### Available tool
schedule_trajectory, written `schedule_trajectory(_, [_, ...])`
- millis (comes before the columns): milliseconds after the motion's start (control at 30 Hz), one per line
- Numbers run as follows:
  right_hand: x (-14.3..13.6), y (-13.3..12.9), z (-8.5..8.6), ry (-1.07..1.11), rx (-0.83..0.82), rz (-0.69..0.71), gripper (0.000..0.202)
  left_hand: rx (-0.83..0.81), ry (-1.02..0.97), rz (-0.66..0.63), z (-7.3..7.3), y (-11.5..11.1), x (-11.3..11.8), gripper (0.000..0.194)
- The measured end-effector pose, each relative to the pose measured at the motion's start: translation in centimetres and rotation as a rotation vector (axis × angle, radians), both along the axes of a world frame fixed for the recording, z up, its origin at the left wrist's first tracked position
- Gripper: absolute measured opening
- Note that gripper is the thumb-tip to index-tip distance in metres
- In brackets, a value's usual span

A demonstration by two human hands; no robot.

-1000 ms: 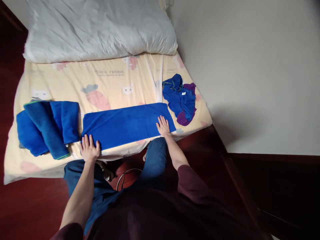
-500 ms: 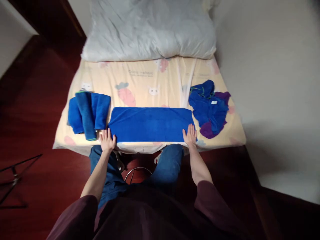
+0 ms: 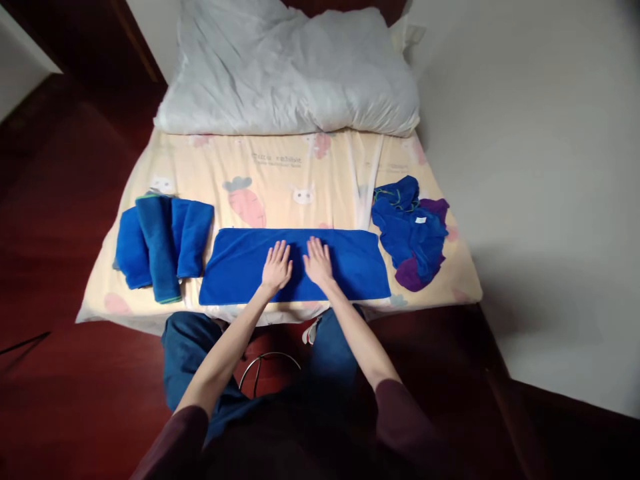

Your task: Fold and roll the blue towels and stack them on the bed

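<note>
A long blue cloth [image 3: 240, 267] lies flat along the near edge of the bed. My left hand [image 3: 277, 267] rests palm down near its middle, fingers stretched out. Just to the right, my right hand [image 3: 318, 261] also lies flat on the cloth with its fingers spread; a narrow gap separates the two. Left of the cloth are several rolled or folded blue cloths [image 3: 194, 237], with a darker, green-edged roll [image 3: 159, 248] across them. A crumpled heap of blue cloth [image 3: 410, 233] sits to the right, with purple cloth [image 3: 410, 275] showing from under it.
The bed [image 3: 280, 183] has a pale yellow sheet printed with carrots and rabbits. A bulky white quilt [image 3: 290, 80] lies across its far part. A wall [image 3: 540, 200] stands on the right. Below the near edge, a thin metal hoop [image 3: 270, 353] shows between my legs.
Both hands have moved inward from the ends of the blue cloth to its middle, staying flat. The view has shifted slightly, showing more of the quilt.
</note>
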State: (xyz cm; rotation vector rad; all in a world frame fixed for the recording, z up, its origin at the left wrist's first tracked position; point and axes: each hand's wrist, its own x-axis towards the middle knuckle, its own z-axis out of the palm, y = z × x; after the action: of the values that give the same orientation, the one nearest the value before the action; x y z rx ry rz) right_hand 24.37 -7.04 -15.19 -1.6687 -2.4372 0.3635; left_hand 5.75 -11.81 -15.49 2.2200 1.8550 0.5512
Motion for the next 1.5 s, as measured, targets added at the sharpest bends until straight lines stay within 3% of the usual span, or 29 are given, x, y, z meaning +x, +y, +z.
schedule_trajectory(100, [-4.0,1.4,-1.3,-0.017,-0.117,0.106,0.070,-0.081,0.013,-0.098,-1.9,3.9,2.5,0.069])
schedule_trajectory(267, [-3.9,2.1,-3.3,0.034,-0.049,0.137,0.072,-0.029,-0.015,-0.048,-4.9,5.1,2.2,0.068])
schedule_trajectory(400, [-3.4,2.6,-3.4,0.048,-0.029,0.127,0.066,0.008,-0.071,-0.034,-5.0,4.8,1.5,0.067])
schedule_trajectory(500, [-2.9,3.0,-3.2,0.066,-0.001,0.125,0.062,0.023,-0.099,0.065,-4.3,3.9,-0.3,0.066])
schedule_trajectory(600, [-1.1,3.7,-3.1,0.080,0.004,0.112,0.063,0.021,-0.102,0.153,-3.7,3.1,-3.7,0.068])
schedule_trajectory(800, [5.6,6.3,-3.7,0.047,-0.011,-0.020,0.064,-0.017,-0.069,0.316,-2.3,2.9,-11.0,0.074])
schedule_trajectory(967, [9.9,8.4,-4.1,0.003,0.020,-0.113,0.067,-0.035,0.028,0.442,-1.8,3.0,-15.2,0.079])
schedule_trajectory(1200, [14.1,10.4,-3.9,-0.002,0.010,-0.184,0.070,-0.071,0.012,0.481,-2.2,4.0,-17.7,0.091])
schedule_trajectory(1500, [19.4,12.0,-3.3,-0.034,-0.056,-0.327,0.071,-0.046,-0.012,0.490,-3.0,4.4,-18.2,0.090])
